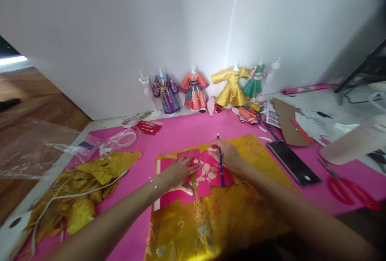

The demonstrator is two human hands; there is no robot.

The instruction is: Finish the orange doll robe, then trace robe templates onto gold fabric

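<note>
My left hand (182,172) lies with its fingers spread on red paper pieces (169,200), some printed with gold flowers. My right hand (227,155) is closed round a slim dark blue pencil (221,168), which stands out toward me across the paper. The fingertips of that hand rest near the paper's far right edge, and what they touch there is too small to make out. Beneath the paper spreads a golden yellow brocade fabric (181,237) with woven motifs.
On the pink mat (193,128) are yellow fabric scraps (105,168) and a white cord at left, a phone (294,162) and red-handled scissors (350,188) at right. Several small dressed mannequins (194,90) line the wall. Tape rolls (126,138) lie at the back left.
</note>
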